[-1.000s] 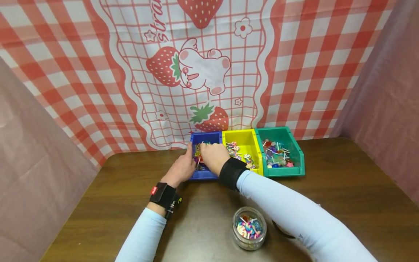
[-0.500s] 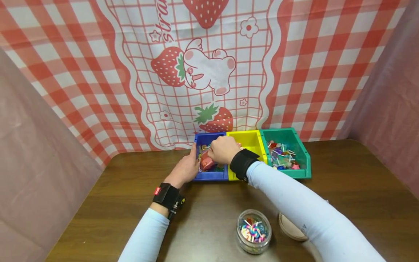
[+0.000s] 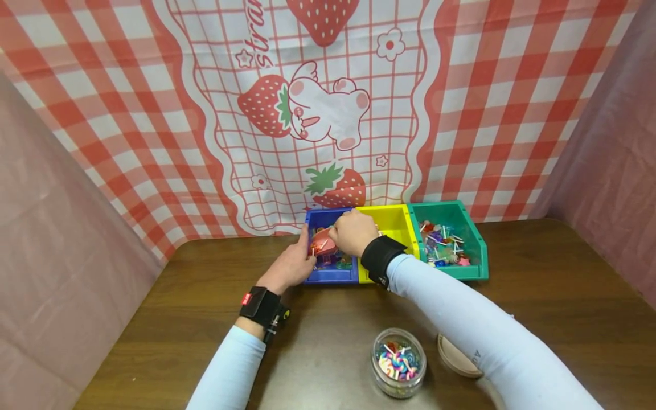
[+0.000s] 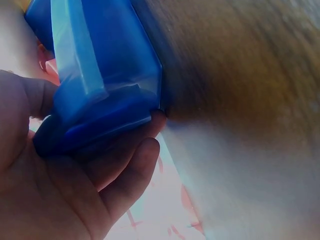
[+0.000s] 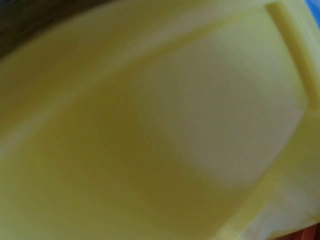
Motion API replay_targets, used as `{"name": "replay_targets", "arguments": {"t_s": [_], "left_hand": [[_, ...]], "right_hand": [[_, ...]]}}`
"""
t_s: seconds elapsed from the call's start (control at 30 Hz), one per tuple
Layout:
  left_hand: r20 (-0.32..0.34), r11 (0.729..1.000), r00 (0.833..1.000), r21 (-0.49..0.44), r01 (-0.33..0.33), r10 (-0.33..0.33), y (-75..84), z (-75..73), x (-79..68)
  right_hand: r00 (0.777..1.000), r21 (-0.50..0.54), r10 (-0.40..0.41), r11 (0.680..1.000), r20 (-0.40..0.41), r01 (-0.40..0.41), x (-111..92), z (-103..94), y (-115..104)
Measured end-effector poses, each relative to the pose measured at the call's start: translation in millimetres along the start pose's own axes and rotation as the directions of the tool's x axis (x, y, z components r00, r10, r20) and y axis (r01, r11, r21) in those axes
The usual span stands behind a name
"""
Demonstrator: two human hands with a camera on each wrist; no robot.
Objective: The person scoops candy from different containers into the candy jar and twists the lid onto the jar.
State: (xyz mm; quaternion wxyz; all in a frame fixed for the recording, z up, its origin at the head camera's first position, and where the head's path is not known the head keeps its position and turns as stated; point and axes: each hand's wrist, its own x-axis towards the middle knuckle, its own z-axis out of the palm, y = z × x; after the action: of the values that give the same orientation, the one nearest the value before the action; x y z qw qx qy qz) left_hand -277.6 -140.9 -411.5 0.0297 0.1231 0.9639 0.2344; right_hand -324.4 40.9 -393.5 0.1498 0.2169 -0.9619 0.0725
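Observation:
My left hand (image 3: 289, 265) grips the left side wall of the blue bin (image 3: 333, 276); in the left wrist view its thumb is on one side of the blue plastic and the fingers on the other. Over that bin my right hand (image 3: 355, 232) holds a pinkish-red scoop (image 3: 323, 240), its handle hidden in the curled fingers. Small candy charms, one with a white stick, lie in the scoop. More charms (image 3: 344, 262) show in the bin below it. The right wrist view gives only the blurred yellow bin (image 5: 200, 115), with no fingers visible.
Joined to the blue bin stand a yellow bin (image 3: 392, 215), partly behind my right hand, and a green bin (image 3: 479, 253) with several charms. Nearer me is a glass jar (image 3: 396, 388) holding lollipop charms. A round lid (image 3: 458, 360) lies beside it, partly under my right forearm.
My right hand has shifted right and the scoop, earlier hidden by it, has come into sight, turned more level, with charms in it. The left hand keeps its grip on the bin.

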Motion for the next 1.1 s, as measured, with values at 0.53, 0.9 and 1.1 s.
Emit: {"name": "replay_targets", "arguments": {"t_s": [0.53,0.9,1.1], "left_hand": [[0.002,1.000,1.000,-0.013,0.004,-0.004,2.9,0.5,2.8],[0.009,1.000,1.000,-0.024,0.016,-0.016,1.3,0.2,0.9],[0.013,0.999,1.000,-0.026,0.019,-0.019,0.5,0.3,0.9]], "right_hand": [[0.981,0.306,0.183,0.932,0.066,-0.194,-5,-1.6,19],[0.977,0.418,0.213,0.885,0.026,-0.204,-13,-5.2,18],[0.975,0.424,0.221,0.886,-0.034,-0.187,-18,-6.0,16]]}}
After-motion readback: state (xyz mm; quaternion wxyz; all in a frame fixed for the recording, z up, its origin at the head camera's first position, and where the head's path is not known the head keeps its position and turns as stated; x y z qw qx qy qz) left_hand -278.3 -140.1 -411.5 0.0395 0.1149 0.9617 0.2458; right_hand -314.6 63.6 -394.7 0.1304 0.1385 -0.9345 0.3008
